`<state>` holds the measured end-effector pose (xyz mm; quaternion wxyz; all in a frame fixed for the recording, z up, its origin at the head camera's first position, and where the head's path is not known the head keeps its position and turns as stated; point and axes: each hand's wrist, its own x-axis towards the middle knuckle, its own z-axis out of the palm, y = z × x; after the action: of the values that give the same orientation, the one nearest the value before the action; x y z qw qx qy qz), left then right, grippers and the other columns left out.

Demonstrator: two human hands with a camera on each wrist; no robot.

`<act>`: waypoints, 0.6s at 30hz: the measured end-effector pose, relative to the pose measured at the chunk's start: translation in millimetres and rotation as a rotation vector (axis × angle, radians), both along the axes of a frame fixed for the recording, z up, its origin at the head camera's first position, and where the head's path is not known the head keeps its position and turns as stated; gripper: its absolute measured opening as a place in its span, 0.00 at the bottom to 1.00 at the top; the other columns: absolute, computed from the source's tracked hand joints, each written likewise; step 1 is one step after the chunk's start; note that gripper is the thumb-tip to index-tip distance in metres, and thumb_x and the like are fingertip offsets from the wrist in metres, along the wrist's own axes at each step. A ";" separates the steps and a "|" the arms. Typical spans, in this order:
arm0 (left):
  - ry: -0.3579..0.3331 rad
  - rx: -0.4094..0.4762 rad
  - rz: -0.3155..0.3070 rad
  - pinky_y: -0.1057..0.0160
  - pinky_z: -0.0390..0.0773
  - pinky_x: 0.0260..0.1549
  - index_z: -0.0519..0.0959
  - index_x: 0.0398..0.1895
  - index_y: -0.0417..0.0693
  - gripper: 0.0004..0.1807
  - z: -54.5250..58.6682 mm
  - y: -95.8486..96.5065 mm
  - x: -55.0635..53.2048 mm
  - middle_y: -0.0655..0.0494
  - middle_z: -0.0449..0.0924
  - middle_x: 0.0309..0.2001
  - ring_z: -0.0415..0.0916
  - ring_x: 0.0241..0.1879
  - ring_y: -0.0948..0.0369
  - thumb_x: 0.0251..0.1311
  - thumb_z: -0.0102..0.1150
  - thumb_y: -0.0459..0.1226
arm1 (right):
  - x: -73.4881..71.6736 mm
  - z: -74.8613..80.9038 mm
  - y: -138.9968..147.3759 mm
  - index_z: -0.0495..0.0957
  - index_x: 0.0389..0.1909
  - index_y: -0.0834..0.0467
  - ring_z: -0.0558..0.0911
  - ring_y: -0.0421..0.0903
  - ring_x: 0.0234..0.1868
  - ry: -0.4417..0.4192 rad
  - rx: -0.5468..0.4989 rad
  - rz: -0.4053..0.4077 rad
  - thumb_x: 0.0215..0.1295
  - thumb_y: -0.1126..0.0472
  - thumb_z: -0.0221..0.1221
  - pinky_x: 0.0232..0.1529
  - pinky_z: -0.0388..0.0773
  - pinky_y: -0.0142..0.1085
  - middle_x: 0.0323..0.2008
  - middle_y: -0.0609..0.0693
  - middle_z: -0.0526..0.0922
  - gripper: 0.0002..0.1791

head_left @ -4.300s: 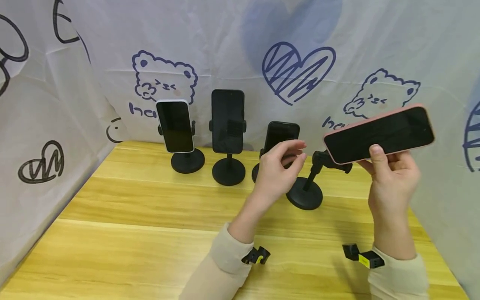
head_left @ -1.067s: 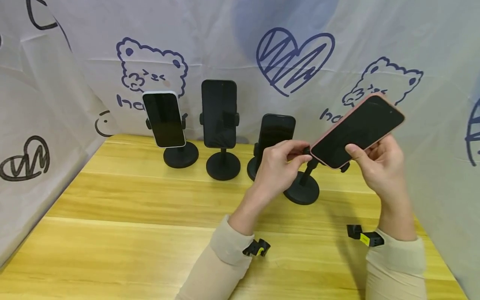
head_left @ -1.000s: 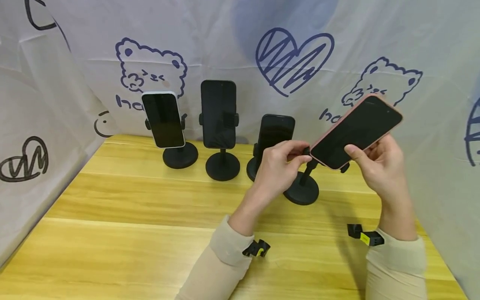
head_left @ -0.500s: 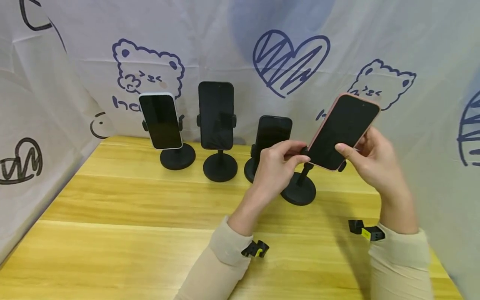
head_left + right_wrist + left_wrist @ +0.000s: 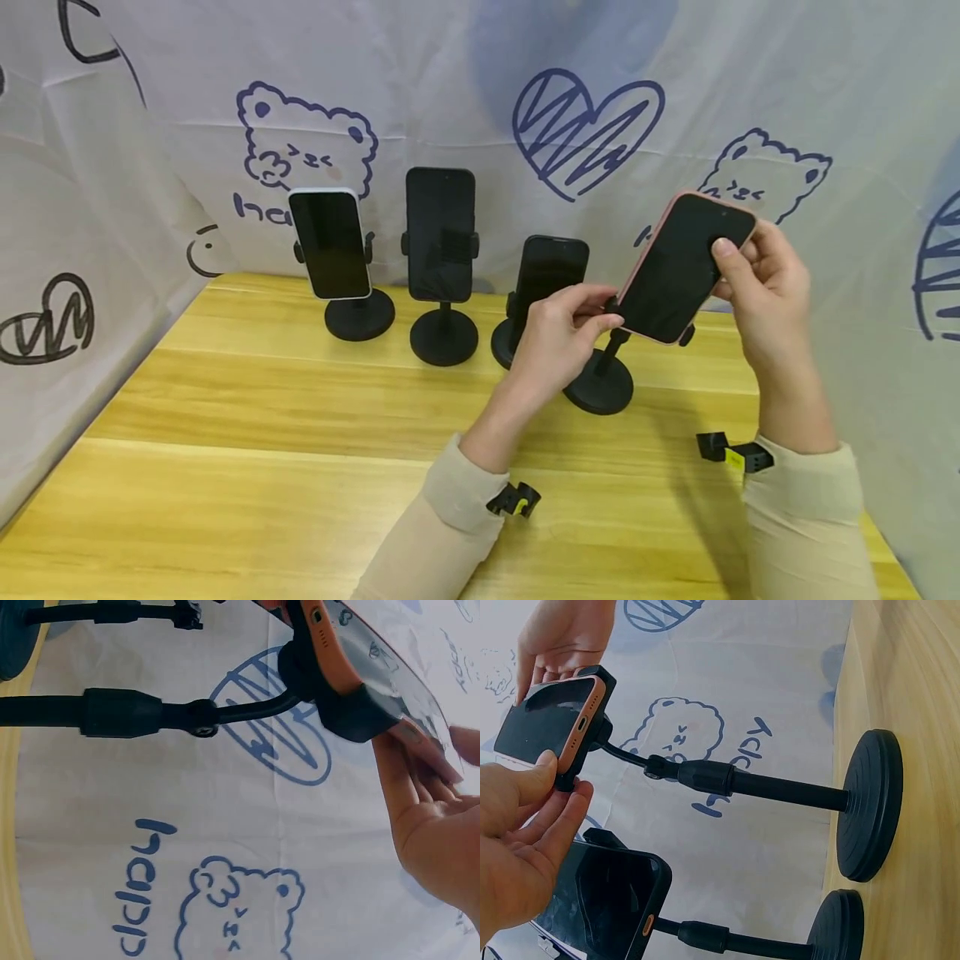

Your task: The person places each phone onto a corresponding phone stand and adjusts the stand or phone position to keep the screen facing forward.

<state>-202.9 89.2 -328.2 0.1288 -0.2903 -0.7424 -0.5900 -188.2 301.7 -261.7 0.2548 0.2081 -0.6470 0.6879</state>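
A pink-cased smartphone (image 5: 686, 262) leans tilted against the clamp of the rightmost black phone stand (image 5: 600, 383). My right hand (image 5: 768, 283) grips its upper right side, thumb on the screen and fingers behind. At the phone's lower left corner, my left hand (image 5: 558, 333) pinches the clamp arm between thumb and fingers. Seen in the left wrist view, the phone (image 5: 551, 720) lies between the two clamp arms, with the left thumb touching its edge. The right wrist view shows the clamp (image 5: 356, 712) against the phone's lower end; part of the clamp is hidden behind the phone.
To the left stand more black stands holding phones: a white-edged one (image 5: 330, 242), a tall black one (image 5: 441, 233) and a lower black one (image 5: 551, 267), partly behind my left hand. All are on a wooden table (image 5: 262, 467). A white cloth with drawings (image 5: 450, 75) hangs behind.
The pink-cased phone has turned from nearly level to steeper and moved left, down onto the clamp. My left hand now pinches the clamp arm. My right hand has shifted up the phone's side.
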 end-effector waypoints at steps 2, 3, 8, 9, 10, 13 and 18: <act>-0.029 -0.017 -0.017 0.77 0.80 0.47 0.82 0.62 0.41 0.19 0.7 0.2 0.2 0.49 0.85 0.53 0.84 0.47 0.63 0.69 0.65 0.34 | 0.0 4.2 -3.0 0.79 0.55 0.64 0.87 0.43 0.31 -0.010 0.017 -0.047 0.75 0.70 0.58 0.34 0.86 0.29 0.35 0.54 0.87 0.12; -0.043 -0.024 -0.026 0.76 0.80 0.46 0.81 0.64 0.42 0.20 0.7 0.3 0.2 0.50 0.85 0.53 0.84 0.47 0.64 0.70 0.64 0.34 | -0.2 5.7 -4.2 0.79 0.56 0.63 0.87 0.43 0.31 -0.016 0.030 -0.056 0.76 0.69 0.58 0.34 0.86 0.29 0.35 0.54 0.86 0.12; -0.070 -0.044 -0.052 0.75 0.81 0.45 0.80 0.65 0.43 0.20 -1.8 -0.8 -0.8 0.50 0.87 0.50 0.84 0.43 0.64 0.72 0.62 0.36 | -2.5 6.9 -7.1 0.77 0.58 0.62 0.88 0.42 0.31 0.006 0.096 -0.035 0.76 0.71 0.55 0.34 0.86 0.30 0.37 0.53 0.88 0.13; -0.068 -0.046 -0.051 0.75 0.81 0.45 0.80 0.65 0.43 0.20 -2.3 -0.9 -1.1 0.50 0.87 0.49 0.84 0.43 0.64 0.72 0.62 0.36 | -3.0 6.9 -6.9 0.77 0.58 0.62 0.89 0.42 0.31 0.015 0.102 -0.024 0.76 0.72 0.55 0.34 0.86 0.30 0.37 0.53 0.88 0.14; -0.067 -0.047 -0.051 0.75 0.81 0.45 0.80 0.64 0.42 0.19 -2.7 -0.9 -1.3 0.50 0.87 0.48 0.84 0.43 0.64 0.72 0.62 0.36 | -3.4 7.0 -6.5 0.77 0.58 0.63 0.89 0.42 0.31 0.024 0.108 -0.014 0.76 0.73 0.55 0.35 0.86 0.30 0.37 0.53 0.88 0.14; -0.071 -0.048 -0.043 0.75 0.80 0.45 0.81 0.63 0.42 0.19 -2.9 -1.2 -1.4 0.51 0.87 0.47 0.84 0.42 0.64 0.72 0.62 0.36 | -4.7 6.7 -5.1 0.77 0.58 0.65 0.89 0.42 0.31 0.037 0.107 0.025 0.75 0.74 0.56 0.34 0.86 0.31 0.37 0.53 0.88 0.14; -0.092 -0.029 -0.044 0.74 0.81 0.44 0.81 0.62 0.42 0.18 -2.7 -0.3 -0.5 0.51 0.87 0.46 0.84 0.42 0.65 0.72 0.62 0.36 | -5.7 3.9 -2.0 0.76 0.57 0.67 0.89 0.43 0.30 0.060 0.105 0.052 0.74 0.75 0.56 0.33 0.86 0.31 0.36 0.53 0.88 0.14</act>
<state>-203.4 88.9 -330.9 0.0774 -0.2810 -0.7494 -0.5946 -193.9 299.7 -257.8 0.2449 0.2586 -0.6684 0.6530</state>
